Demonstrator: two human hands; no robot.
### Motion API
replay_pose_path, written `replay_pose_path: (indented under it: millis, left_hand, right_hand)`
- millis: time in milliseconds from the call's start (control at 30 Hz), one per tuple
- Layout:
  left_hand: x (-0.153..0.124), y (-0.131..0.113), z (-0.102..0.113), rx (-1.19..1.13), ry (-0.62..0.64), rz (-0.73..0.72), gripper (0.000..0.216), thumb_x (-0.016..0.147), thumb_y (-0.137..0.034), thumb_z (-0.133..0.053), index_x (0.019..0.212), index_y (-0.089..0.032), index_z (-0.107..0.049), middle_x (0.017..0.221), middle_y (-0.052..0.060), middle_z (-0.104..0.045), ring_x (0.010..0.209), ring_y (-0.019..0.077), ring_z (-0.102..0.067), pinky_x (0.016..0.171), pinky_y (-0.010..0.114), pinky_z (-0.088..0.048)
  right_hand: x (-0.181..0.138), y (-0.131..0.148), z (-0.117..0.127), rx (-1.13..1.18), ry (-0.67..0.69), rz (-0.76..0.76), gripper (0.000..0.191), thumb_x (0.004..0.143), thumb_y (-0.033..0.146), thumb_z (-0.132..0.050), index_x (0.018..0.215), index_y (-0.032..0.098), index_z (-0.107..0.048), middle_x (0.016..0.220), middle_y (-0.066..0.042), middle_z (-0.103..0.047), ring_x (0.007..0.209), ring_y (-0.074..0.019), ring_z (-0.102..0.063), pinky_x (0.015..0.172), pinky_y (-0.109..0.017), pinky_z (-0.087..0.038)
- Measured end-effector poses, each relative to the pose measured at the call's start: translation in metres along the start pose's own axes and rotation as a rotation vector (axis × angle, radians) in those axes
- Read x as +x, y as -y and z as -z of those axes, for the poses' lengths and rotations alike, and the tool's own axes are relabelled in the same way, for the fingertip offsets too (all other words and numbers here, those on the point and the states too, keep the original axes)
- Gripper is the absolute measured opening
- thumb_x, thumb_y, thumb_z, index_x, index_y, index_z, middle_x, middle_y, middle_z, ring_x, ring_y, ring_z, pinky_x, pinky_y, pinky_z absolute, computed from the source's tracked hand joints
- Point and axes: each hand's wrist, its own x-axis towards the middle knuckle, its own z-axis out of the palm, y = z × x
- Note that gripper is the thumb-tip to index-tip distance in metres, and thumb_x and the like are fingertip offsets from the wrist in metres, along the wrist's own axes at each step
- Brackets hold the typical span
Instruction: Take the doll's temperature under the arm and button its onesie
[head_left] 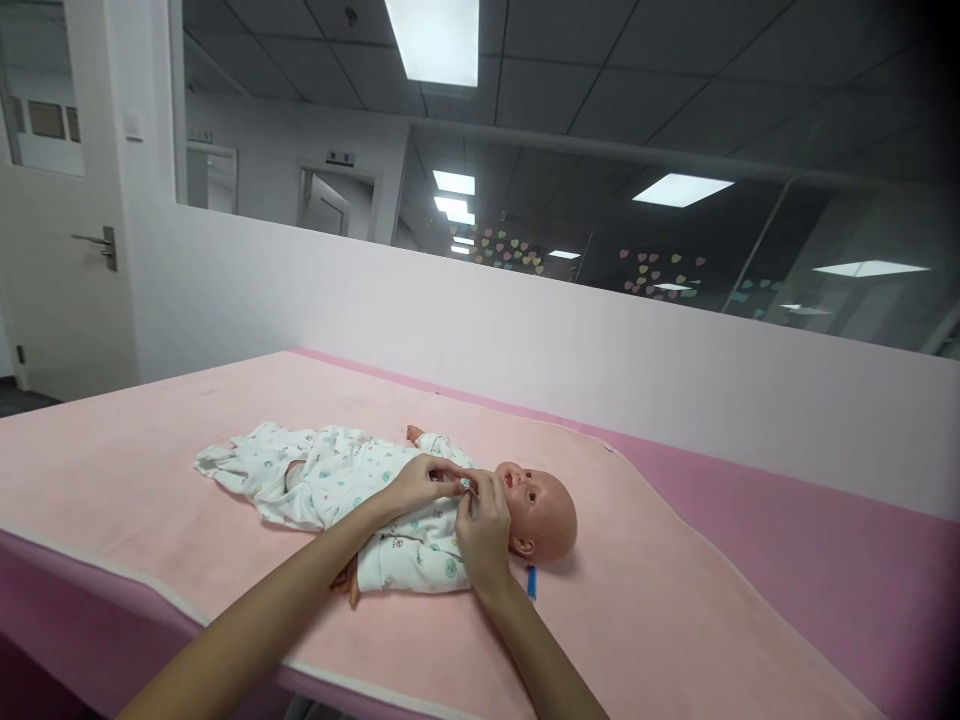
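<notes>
A bald baby doll (551, 510) lies on its back, its head toward the right. It wears a white baby outfit (401, 562) printed with small green and brown figures. At the doll's neck, my left hand (421, 487) and my right hand (486, 525) meet with fingertips pinched together. A small bit of the outfit's cloth shows between them, near the collar. Whether a fastener is in the fingers is too small to tell. My hands hide most of the collar and upper chest. One doll hand (345, 580) sticks out of the near sleeve.
A pink mat (660, 620) with a pale edging covers the table. Close to the doll's head lies a small blue strip (532, 582). Behind the table stands a white wall (480, 320) with a wide window above. A door (60, 250) is at the left.
</notes>
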Motion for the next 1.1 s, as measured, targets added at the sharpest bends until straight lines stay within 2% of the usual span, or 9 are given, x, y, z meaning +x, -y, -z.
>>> replay_pose_path:
  millis: [133,367,533,767,933,1100]
  left_hand:
    - [-0.0003,-0.0021,0.0017,0.028,0.023,-0.023,0.03,0.066,-0.021,-0.06,0.094,-0.014,-0.067,0.084,0.005,-0.067,0.076,0.0159,-0.055,0.069,0.025,-0.043]
    - [-0.0006,-0.0031,0.0028,0.082,0.091,-0.091,0.036,0.062,-0.011,-0.055,0.096,-0.013,-0.067,0.086,0.004,-0.067,0.08,0.0177,-0.057,0.073,0.027,-0.044]
    - [0.0007,-0.0019,0.0019,0.148,0.081,-0.12,0.038,0.059,-0.01,-0.053,0.095,-0.012,-0.066,0.086,0.005,-0.067,0.079,0.0176,-0.057,0.073,0.026,-0.045]
    - [0.0011,0.0012,-0.0007,0.169,0.045,-0.116,0.037,0.064,-0.009,-0.049,0.097,-0.014,-0.065,0.086,0.004,-0.067,0.075,0.0155,-0.056,0.069,0.024,-0.043]
    - [0.0011,0.0013,-0.0004,0.233,0.049,-0.083,0.034,0.069,-0.012,-0.045,0.096,-0.015,-0.065,0.084,0.003,-0.066,0.073,0.0151,-0.055,0.068,0.024,-0.042]
    - [0.0019,0.0041,-0.0014,0.356,0.004,-0.091,0.027,0.074,-0.018,-0.043,0.089,-0.016,-0.066,0.08,0.003,-0.065,0.072,0.0153,-0.055,0.069,0.025,-0.042]
  right_hand:
    - [-0.0015,-0.0023,-0.0004,-0.042,0.033,0.034,0.026,0.077,0.004,-0.035,0.088,0.019,-0.053,0.081,-0.003,-0.053,0.078,-0.0157,-0.049,0.07,-0.03,-0.045]
    - [-0.0027,-0.0021,0.0006,-0.09,0.058,0.212,0.03,0.08,0.003,-0.033,0.095,0.018,-0.054,0.089,-0.005,-0.057,0.085,-0.0154,-0.052,0.076,-0.03,-0.046]
    - [-0.0015,-0.0014,0.0004,-0.129,0.076,0.211,0.029,0.081,0.004,-0.033,0.093,0.017,-0.055,0.089,-0.006,-0.057,0.083,-0.0153,-0.052,0.073,-0.029,-0.046]
    - [-0.0005,-0.0012,0.0011,-0.284,0.086,0.179,0.026,0.083,0.008,-0.034,0.097,0.016,-0.055,0.086,-0.007,-0.056,0.081,-0.0175,-0.05,0.074,-0.032,-0.044]
    - [0.0003,0.0005,0.0019,-0.294,0.082,0.177,0.026,0.083,0.009,-0.034,0.097,0.016,-0.055,0.084,-0.007,-0.055,0.08,-0.0175,-0.051,0.073,-0.032,-0.045]
    - [-0.0004,-0.004,-0.0008,-0.27,0.07,0.153,0.026,0.081,0.007,-0.034,0.095,0.017,-0.055,0.086,-0.007,-0.055,0.082,-0.0174,-0.05,0.074,-0.031,-0.045]
